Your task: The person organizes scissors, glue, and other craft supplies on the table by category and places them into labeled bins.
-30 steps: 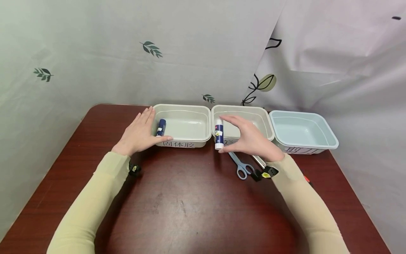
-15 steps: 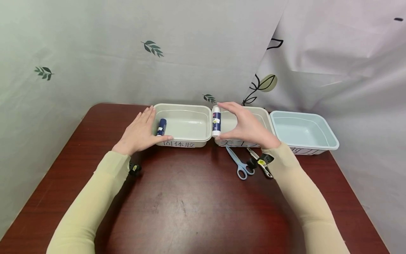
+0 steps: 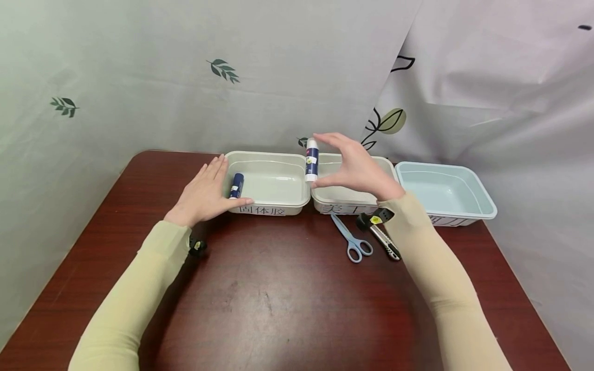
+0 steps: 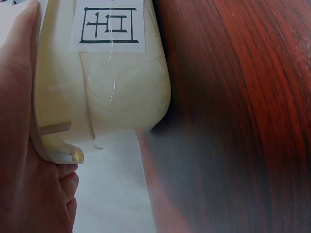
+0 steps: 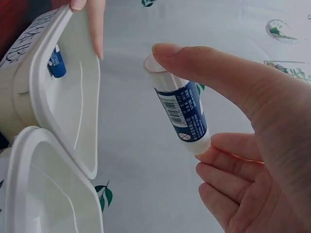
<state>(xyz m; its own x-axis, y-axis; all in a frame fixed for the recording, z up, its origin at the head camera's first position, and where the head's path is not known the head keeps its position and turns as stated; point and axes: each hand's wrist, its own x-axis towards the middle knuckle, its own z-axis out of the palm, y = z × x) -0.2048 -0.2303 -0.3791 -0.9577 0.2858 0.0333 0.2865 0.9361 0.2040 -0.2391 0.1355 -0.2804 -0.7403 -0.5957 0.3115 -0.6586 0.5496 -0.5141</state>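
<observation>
- At nine o'clock on the dark red counter (image 3: 278, 288), your left hand (image 3: 204, 196) lies flat with its fingers straight and relaxed against the left wall of the cream tray (image 3: 271, 180), thumb along the labelled front; it grasps nothing.
- Inside that tray, hard against its left wall and just beside your fingertips, a small blue glue stick (image 3: 235, 186) lies on the tray floor.
- Toward twelve o'clock, your right hand (image 3: 355, 167) holds a taller glue stick (image 3: 312, 159) upright in the air, pinched end to end: forefinger on the white cap, thumb under the base. It hangs above the seam where the cream tray meets the middle tray (image 3: 348, 193), touching neither.
- The right wrist view shows the same grasp on the glue stick (image 5: 182, 114), barcode label facing the camera, remaining fingers (image 5: 223, 179) loosely curled below it.
- At five o'clock from the middle tray, blue-handled scissors (image 3: 351, 239) lie on the counter, with a utility knife (image 3: 384, 242) just beside them on the right.
- At three o'clock, a pale blue tray (image 3: 443, 193) sits beside the middle tray.
</observation>
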